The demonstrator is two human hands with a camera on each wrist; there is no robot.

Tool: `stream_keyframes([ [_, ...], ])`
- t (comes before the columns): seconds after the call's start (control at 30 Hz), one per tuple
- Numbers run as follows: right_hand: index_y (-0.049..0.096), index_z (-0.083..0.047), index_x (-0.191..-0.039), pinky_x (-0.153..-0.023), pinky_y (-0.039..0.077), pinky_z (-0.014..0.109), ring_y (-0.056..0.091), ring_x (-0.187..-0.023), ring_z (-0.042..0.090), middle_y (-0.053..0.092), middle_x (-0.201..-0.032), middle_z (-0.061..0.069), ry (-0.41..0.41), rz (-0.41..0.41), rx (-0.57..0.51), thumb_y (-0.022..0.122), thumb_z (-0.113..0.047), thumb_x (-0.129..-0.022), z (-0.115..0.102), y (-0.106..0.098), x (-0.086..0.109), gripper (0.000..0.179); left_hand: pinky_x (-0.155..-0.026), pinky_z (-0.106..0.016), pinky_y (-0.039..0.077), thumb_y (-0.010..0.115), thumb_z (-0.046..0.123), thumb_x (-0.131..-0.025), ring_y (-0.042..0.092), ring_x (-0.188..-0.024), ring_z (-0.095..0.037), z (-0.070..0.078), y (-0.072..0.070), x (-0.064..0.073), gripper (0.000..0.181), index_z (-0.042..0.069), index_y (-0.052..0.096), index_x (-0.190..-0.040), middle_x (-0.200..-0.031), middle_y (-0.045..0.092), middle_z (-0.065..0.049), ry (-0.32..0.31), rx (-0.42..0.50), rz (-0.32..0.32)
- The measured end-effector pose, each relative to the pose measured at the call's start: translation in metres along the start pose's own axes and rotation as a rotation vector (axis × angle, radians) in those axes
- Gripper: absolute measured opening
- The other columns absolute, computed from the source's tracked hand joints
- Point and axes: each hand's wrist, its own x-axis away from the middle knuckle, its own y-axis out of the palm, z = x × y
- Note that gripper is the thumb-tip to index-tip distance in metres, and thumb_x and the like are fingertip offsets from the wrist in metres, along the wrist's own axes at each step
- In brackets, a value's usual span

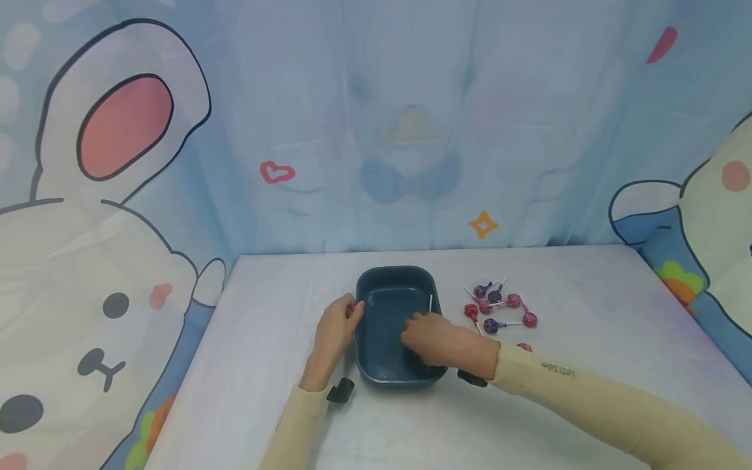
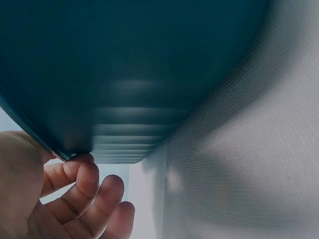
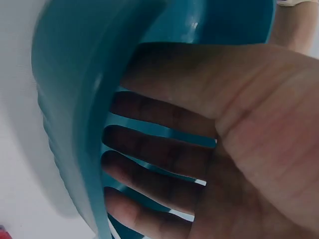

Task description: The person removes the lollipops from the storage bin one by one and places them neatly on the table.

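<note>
A dark teal rectangular basin point(image 1: 382, 339) stands on the table before me. My left hand point(image 1: 335, 333) pinches its left rim between thumb and index finger; the other fingers curl loosely below the rim in the left wrist view. My right hand point(image 1: 431, 339) reaches over the right rim into the basin, knuckles bent. A thin white lollipop stick point(image 1: 431, 303) projects past its far side; the candy end and my right fingertips are hidden. In the right wrist view, the basin wall point(image 3: 75, 124) covers the fingertips of the right hand point(image 3: 219, 144).
To the right of the basin, several wrapped lollipops lie scattered, among them a red one point(image 1: 471, 311) and a purple one point(image 1: 490, 325). Another pink lollipop point(image 1: 524, 347) is partly hidden by my right sleeve point(image 1: 564, 385). A patterned curtain point(image 1: 411, 163) hangs behind the white table point(image 1: 282, 294).
</note>
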Motion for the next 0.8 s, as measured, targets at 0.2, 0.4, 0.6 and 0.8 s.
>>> stream_keyframes([
  [0.2,0.067,-0.015,-0.1,-0.083,0.049,0.036,0.056,-0.089,0.02,0.064,-0.098,0.005,0.001,-0.005,0.033,0.076,-0.02,-0.073,-0.001,0.006,0.0,0.029,-0.047,-0.023,0.036,0.047,0.04,-0.094,0.046,-0.053,-0.009,0.0,0.0,0.001,0.029,0.017,0.049,-0.075,-0.064,0.05,0.003,-0.001,0.003,-0.003],
  [0.4,0.069,-0.015,-0.097,-0.08,0.05,0.034,0.055,-0.085,0.019,0.065,-0.094,0.004,-0.011,0.054,0.099,0.071,-0.018,-0.079,-0.003,0.008,0.002,0.019,-0.046,-0.023,0.036,0.046,0.04,-0.094,0.046,-0.053,-0.009,0.0,0.0,0.002,0.029,0.017,0.049,-0.076,-0.064,0.05,0.003,0.001,0.012,-0.002],
  [0.6,0.07,-0.016,-0.095,-0.08,0.05,0.033,0.055,-0.084,0.018,0.066,-0.093,0.003,-0.017,0.089,0.136,0.07,-0.018,-0.079,-0.003,0.011,0.002,0.016,-0.046,-0.023,0.037,0.046,0.041,-0.094,0.046,-0.053,-0.009,0.001,-0.001,0.002,0.03,0.017,0.049,-0.076,-0.064,0.05,0.003,-0.001,0.016,-0.005],
  [0.8,0.07,-0.017,-0.096,-0.081,0.05,0.034,0.056,-0.085,0.018,0.066,-0.094,0.003,-0.028,0.095,0.114,0.071,-0.018,-0.079,-0.003,0.011,0.0,0.017,-0.047,-0.023,0.036,0.047,0.04,-0.094,0.046,-0.054,-0.009,0.0,-0.001,0.001,0.029,0.017,0.049,-0.076,-0.064,0.049,0.003,0.0,0.017,0.001],
])
